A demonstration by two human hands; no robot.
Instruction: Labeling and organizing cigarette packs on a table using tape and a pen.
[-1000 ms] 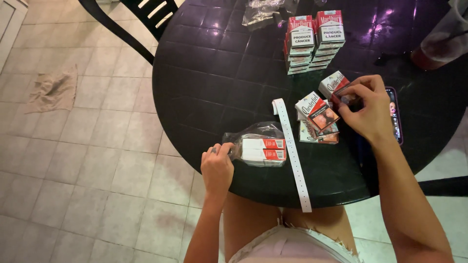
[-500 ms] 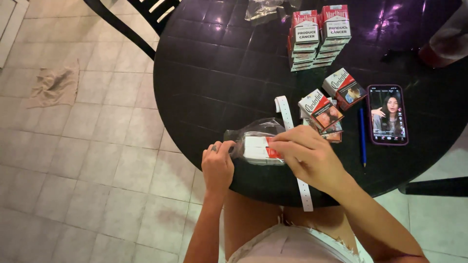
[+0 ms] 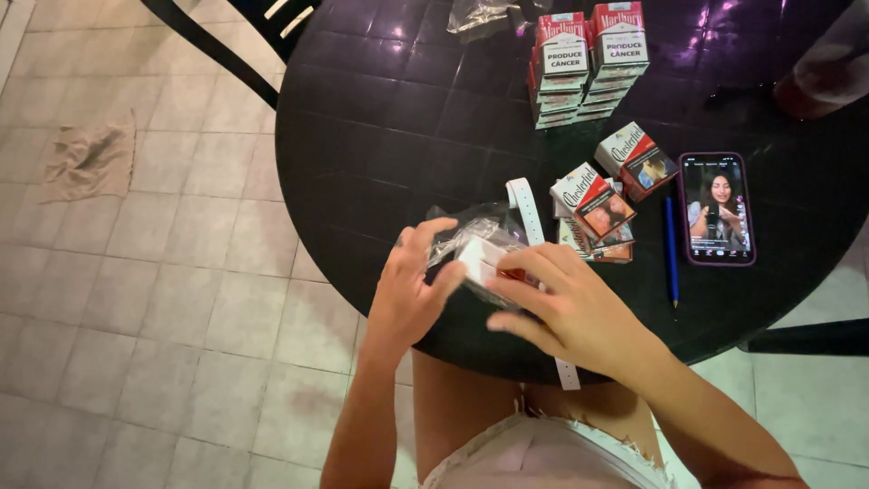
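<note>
Left hand [image 3: 409, 294] and right hand [image 3: 563, 306] both close their fingers on a white-and-red carton in crinkled clear plastic wrap [image 3: 480, 249], at the near edge of the round black table [image 3: 380, 127], just left of the white strap [image 3: 529, 210].

Two bare hands — left hand [image 3: 412, 294], right hand [image 3: 566, 308] — meet over one clear plastic bag [image 3: 471, 237] holding one white-and-red pack [image 3: 482, 258] on one round black desk [image 3: 380, 118]. Two stacks of red-and-white cartons [image 3: 588, 59] stand at the far side — their number per stack cannot be told. At least three loose packs [image 3: 593, 199], one phone [image 3: 717, 208], one blue pen [image 3: 672, 249], one white strip [image 3: 527, 204].
</note>
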